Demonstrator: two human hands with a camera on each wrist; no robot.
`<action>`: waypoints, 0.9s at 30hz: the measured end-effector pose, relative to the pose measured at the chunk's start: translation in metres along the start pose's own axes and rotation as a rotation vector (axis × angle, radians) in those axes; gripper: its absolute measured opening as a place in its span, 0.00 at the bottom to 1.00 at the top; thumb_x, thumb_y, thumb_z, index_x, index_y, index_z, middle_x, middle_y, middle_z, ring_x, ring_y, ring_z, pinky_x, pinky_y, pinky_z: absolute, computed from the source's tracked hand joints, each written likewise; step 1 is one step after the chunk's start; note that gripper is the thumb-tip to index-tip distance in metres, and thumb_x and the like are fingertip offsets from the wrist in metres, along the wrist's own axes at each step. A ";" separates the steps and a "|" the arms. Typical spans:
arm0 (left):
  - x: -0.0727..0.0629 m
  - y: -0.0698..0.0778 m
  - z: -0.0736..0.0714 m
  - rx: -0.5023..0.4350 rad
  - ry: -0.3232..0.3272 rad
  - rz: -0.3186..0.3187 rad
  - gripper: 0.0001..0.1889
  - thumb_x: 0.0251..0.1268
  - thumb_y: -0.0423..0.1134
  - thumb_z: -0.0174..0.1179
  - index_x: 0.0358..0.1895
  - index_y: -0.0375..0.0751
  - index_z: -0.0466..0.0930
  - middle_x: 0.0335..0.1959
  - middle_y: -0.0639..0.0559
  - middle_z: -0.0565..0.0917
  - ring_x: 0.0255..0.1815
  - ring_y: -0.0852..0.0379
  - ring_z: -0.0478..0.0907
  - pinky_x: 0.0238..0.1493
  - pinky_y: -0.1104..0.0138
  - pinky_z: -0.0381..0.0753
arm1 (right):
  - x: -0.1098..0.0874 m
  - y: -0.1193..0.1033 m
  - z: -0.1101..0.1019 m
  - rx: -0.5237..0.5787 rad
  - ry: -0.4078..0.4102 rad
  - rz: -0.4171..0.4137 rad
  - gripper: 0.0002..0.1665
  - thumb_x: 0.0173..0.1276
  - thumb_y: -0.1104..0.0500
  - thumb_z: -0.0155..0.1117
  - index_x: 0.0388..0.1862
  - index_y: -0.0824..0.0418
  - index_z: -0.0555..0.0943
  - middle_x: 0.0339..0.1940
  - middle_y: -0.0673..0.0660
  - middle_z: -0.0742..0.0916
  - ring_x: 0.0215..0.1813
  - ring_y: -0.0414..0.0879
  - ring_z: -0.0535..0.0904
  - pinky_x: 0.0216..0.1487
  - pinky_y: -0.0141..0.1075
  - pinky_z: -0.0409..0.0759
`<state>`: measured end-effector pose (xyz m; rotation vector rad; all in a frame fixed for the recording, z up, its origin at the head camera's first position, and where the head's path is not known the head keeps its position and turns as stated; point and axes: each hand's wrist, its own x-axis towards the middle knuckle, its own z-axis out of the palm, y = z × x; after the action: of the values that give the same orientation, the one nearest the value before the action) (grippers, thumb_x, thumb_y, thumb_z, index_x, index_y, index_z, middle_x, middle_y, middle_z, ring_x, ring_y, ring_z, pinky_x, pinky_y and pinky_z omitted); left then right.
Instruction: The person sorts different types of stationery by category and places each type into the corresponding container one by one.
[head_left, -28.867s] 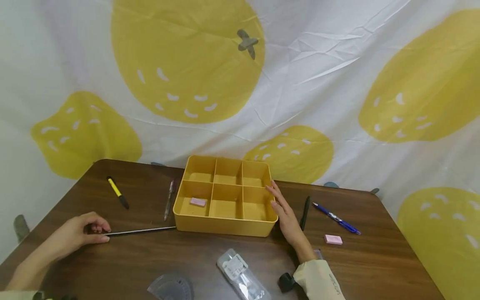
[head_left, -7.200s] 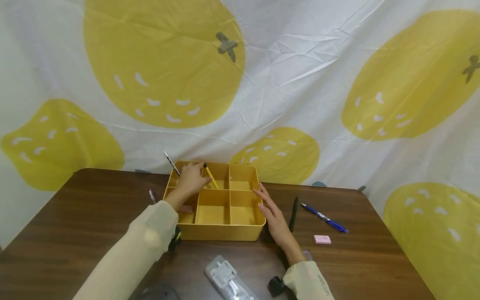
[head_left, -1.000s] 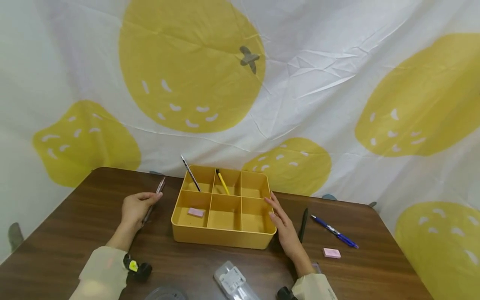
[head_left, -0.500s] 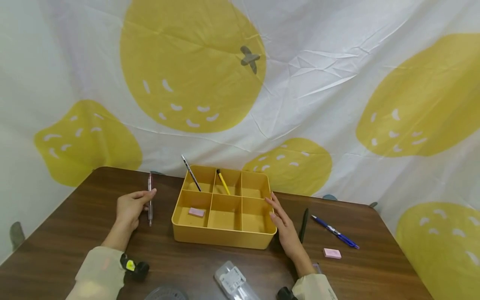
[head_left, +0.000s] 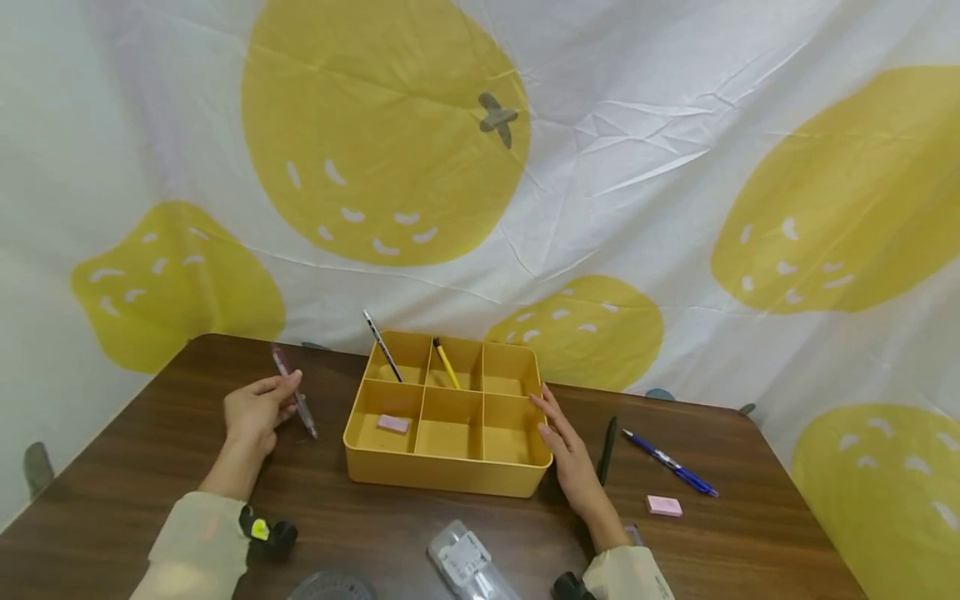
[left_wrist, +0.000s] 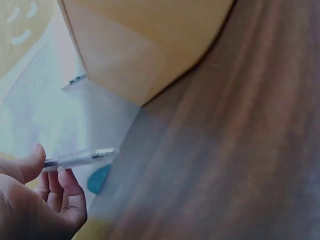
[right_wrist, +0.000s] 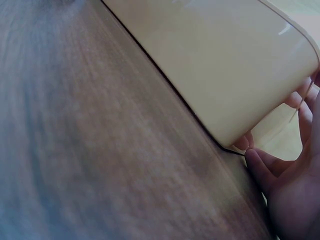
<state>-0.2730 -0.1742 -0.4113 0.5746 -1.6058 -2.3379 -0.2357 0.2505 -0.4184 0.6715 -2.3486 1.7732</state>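
Note:
My left hand (head_left: 255,412) pinches a clear-barrelled pen (head_left: 303,408) with a dark pink end between thumb and fingers, left of the yellow divided box (head_left: 450,479). In the left wrist view the pen (left_wrist: 80,159) sticks out past the fingertips. My right hand (head_left: 573,462) rests against the box's right wall, fingers extended along it up to the rim. Inside the box, a pink eraser (head_left: 393,424) lies in the front left compartment. A black-and-white pencil (head_left: 383,346) leans in the back left one, and a yellow pen (head_left: 446,363) in the back middle one.
Right of the box lie a black pen (head_left: 607,450), a blue pen (head_left: 670,463) and another pink eraser (head_left: 664,506). A clear plastic case (head_left: 468,562) with a label and a transparent protractor (head_left: 332,587) lie at the front. A patterned curtain hangs behind the table.
Earlier, the left hand gripped the pencil on the table; pencil and yellow pen now stand in the box. In the last second the clear pen has swung round as the left hand shifted slightly left.

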 end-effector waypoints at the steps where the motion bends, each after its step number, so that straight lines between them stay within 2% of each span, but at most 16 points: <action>1: -0.001 0.002 0.000 -0.026 0.006 -0.003 0.07 0.53 0.35 0.71 0.22 0.43 0.82 0.23 0.59 0.82 0.21 0.65 0.79 0.25 0.72 0.80 | 0.000 -0.004 0.001 -0.005 -0.002 0.002 0.26 0.79 0.63 0.41 0.73 0.66 0.61 0.78 0.57 0.52 0.76 0.54 0.43 0.69 0.58 0.45; 3: -0.003 0.007 0.000 -0.057 0.012 -0.006 0.07 0.52 0.34 0.72 0.22 0.42 0.82 0.22 0.58 0.83 0.21 0.64 0.79 0.25 0.72 0.80 | 0.000 -0.004 0.001 -0.015 0.000 -0.007 0.26 0.79 0.62 0.41 0.73 0.66 0.61 0.78 0.57 0.52 0.76 0.54 0.43 0.69 0.59 0.45; 9: -0.006 0.017 0.003 -0.073 0.018 0.020 0.07 0.50 0.34 0.73 0.23 0.41 0.83 0.23 0.55 0.82 0.21 0.62 0.79 0.25 0.72 0.80 | 0.003 0.020 0.000 -0.008 0.017 -0.028 0.25 0.79 0.58 0.42 0.73 0.57 0.64 0.78 0.50 0.54 0.76 0.48 0.44 0.70 0.57 0.45; 16: -0.010 0.030 0.009 -0.163 0.012 0.038 0.07 0.49 0.32 0.73 0.25 0.41 0.82 0.22 0.54 0.84 0.20 0.61 0.80 0.22 0.70 0.79 | -0.001 -0.010 0.002 -0.011 0.002 -0.006 0.25 0.79 0.63 0.41 0.72 0.67 0.61 0.78 0.60 0.52 0.76 0.55 0.43 0.69 0.59 0.45; 19: -0.012 0.036 0.013 -0.204 -0.005 0.040 0.07 0.50 0.31 0.72 0.27 0.41 0.82 0.23 0.54 0.84 0.21 0.60 0.80 0.22 0.69 0.80 | 0.000 -0.007 0.001 -0.008 0.001 -0.008 0.25 0.79 0.63 0.41 0.72 0.67 0.62 0.78 0.60 0.52 0.76 0.57 0.43 0.69 0.60 0.44; 25: -0.017 0.047 0.022 -0.247 -0.043 0.054 0.07 0.52 0.30 0.71 0.30 0.41 0.81 0.25 0.54 0.85 0.23 0.59 0.81 0.26 0.67 0.82 | 0.002 0.014 -0.001 -0.005 0.011 0.004 0.25 0.79 0.61 0.41 0.73 0.60 0.63 0.78 0.53 0.52 0.77 0.52 0.42 0.70 0.58 0.43; 27: -0.019 0.050 0.025 -0.259 -0.050 0.056 0.07 0.52 0.29 0.70 0.31 0.41 0.81 0.26 0.54 0.85 0.24 0.58 0.81 0.27 0.66 0.82 | 0.002 0.013 -0.001 0.000 0.011 0.004 0.25 0.79 0.61 0.41 0.73 0.60 0.63 0.78 0.53 0.52 0.77 0.52 0.42 0.70 0.58 0.43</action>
<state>-0.2682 -0.1633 -0.3529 0.4117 -1.2907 -2.4817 -0.2431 0.2543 -0.4291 0.6565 -2.3443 1.7743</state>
